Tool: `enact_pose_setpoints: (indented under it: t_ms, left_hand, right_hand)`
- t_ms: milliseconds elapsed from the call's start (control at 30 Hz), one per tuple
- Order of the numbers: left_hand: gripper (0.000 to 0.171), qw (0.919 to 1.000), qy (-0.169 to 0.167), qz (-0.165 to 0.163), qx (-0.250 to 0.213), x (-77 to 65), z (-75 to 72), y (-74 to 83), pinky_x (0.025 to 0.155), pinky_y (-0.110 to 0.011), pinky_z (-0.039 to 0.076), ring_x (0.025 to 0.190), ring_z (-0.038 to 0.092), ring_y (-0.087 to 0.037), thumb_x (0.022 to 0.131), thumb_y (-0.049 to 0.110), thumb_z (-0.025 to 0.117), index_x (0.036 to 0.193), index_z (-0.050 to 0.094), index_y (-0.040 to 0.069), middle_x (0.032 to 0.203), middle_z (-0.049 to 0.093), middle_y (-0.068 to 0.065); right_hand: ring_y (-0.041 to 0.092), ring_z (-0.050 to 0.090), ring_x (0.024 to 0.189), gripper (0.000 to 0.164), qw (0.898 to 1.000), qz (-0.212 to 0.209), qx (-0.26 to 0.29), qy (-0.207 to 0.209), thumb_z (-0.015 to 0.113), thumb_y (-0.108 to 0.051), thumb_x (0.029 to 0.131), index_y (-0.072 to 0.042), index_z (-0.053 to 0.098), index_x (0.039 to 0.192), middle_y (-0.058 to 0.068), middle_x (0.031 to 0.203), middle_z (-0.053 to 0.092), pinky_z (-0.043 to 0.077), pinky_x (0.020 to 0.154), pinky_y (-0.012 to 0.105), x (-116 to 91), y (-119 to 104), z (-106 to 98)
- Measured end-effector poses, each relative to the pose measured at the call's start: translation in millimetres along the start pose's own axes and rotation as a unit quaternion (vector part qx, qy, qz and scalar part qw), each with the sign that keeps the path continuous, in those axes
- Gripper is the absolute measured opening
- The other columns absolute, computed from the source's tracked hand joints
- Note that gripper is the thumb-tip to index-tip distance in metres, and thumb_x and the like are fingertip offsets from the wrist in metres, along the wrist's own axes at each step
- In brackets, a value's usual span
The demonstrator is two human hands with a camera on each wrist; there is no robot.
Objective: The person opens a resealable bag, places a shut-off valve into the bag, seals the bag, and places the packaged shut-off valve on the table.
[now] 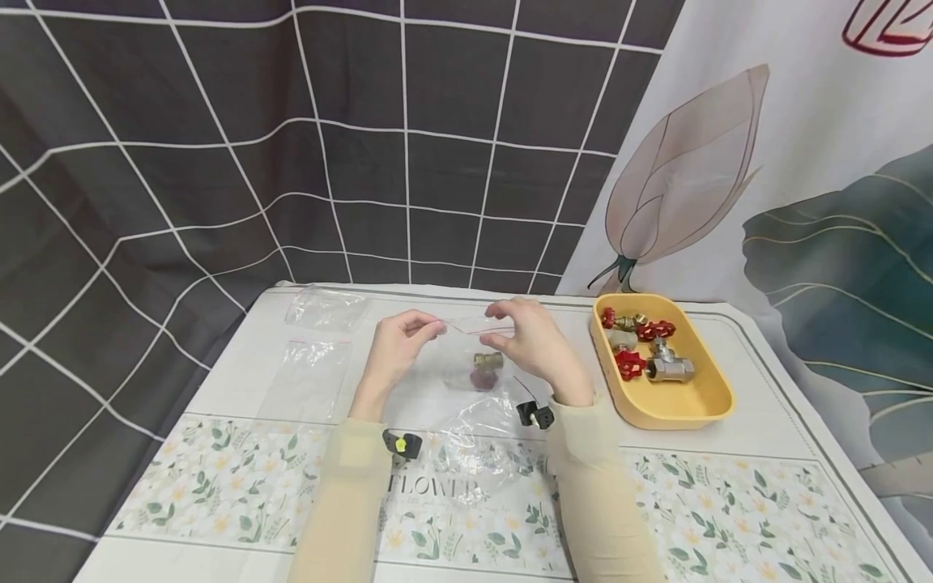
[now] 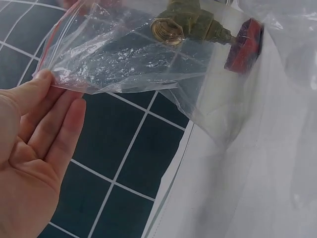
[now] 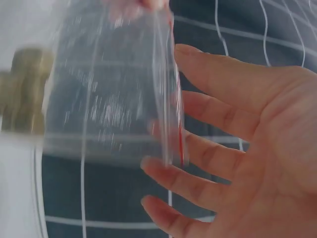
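A clear zip bag with a red line along its mouth hangs between the hands. Inside it sits a brass valve with a red handwheel, low in the bag. At one end of the mouth, the left hand pinches the bag's corner between thumb and fingers. The right hand is at the other end, thumb and fingers apart and spread. In the right wrist view its fingertips lie by the red-lined edge, partly behind the film.
A yellow tray at the right holds several valves with red handwheels. Crumpled clear plastic lies nearer the body. Flat clear bags lie on the left of the table, and a dark grid curtain hangs behind.
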State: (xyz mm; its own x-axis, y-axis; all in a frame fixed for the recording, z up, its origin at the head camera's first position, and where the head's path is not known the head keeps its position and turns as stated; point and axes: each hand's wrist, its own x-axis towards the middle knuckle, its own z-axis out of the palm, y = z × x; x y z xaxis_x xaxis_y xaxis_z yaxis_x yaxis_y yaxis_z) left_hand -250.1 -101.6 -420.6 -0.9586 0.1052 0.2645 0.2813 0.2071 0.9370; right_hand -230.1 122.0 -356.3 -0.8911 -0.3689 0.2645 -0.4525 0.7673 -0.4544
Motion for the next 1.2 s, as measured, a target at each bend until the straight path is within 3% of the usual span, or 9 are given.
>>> enact_pose_setpoints:
  t_ms: [233,333,500,867,1200]
  left_hand:
    - [0.013,0.9994,-0.009,0.029,-0.013,-12.0,-2.1,29.2,0.085,-0.032,0.055,0.093,0.069,-0.032,0.092,0.003,0.067,0.097,0.069,-0.008,0.097,0.072,-0.018]
    - [0.012,0.9991,-0.007,0.038,-0.017,-13.2,-1.4,30.9,0.082,-0.03,0.056,0.091,0.069,-0.034,0.092,0.001,0.066,0.097,0.069,-0.009,0.095,0.072,-0.019]
    - [0.013,0.9986,-0.012,0.045,-0.026,-12.3,0.1,30.0,0.08,-0.029,0.056,0.09,0.069,-0.037,0.092,0.0,0.066,0.097,0.069,-0.011,0.096,0.071,-0.021]
    - [0.012,0.9983,-0.022,0.042,-0.035,-11.9,-1.2,27.9,0.078,-0.025,0.055,0.09,0.067,-0.042,0.091,0.0,0.067,0.096,0.07,-0.011,0.096,0.071,-0.022]
    - [0.012,0.998,-0.027,0.042,-0.038,-12.4,0.8,30.9,0.082,-0.03,0.056,0.091,0.07,-0.029,0.091,-0.001,0.066,0.097,0.069,-0.011,0.097,0.071,-0.022]
  right_hand:
    - [0.026,0.052,0.108,0.029,0.996,-0.02,-0.087,0.015,0.078,-0.03,0.084,-0.015,0.071,0.108,0.003,0.114,0.067,0.04,0.089,0.054,17.7,-23.7,23.0]
    - [0.024,0.053,0.101,0.019,0.994,-0.035,-0.097,0.026,0.076,-0.031,0.086,-0.017,0.073,0.099,0.0,0.106,0.068,0.039,0.088,0.054,23.7,-28.4,29.2]
    - [0.02,0.055,0.09,0.013,0.994,-0.051,-0.091,0.038,0.076,-0.03,0.087,-0.017,0.074,0.087,-0.005,0.092,0.07,0.04,0.084,0.052,26.7,-31.1,30.5]
    - [0.019,0.059,0.087,0.007,0.997,-0.067,-0.036,0.027,0.074,-0.02,0.089,-0.014,0.073,0.087,-0.006,0.085,0.07,0.042,0.081,0.045,25.8,-26.1,32.3]
    - [0.019,0.06,0.084,0.004,0.996,-0.085,-0.024,0.032,0.074,-0.015,0.088,-0.011,0.073,0.089,-0.005,0.085,0.069,0.044,0.08,0.043,25.9,-22.1,34.3]
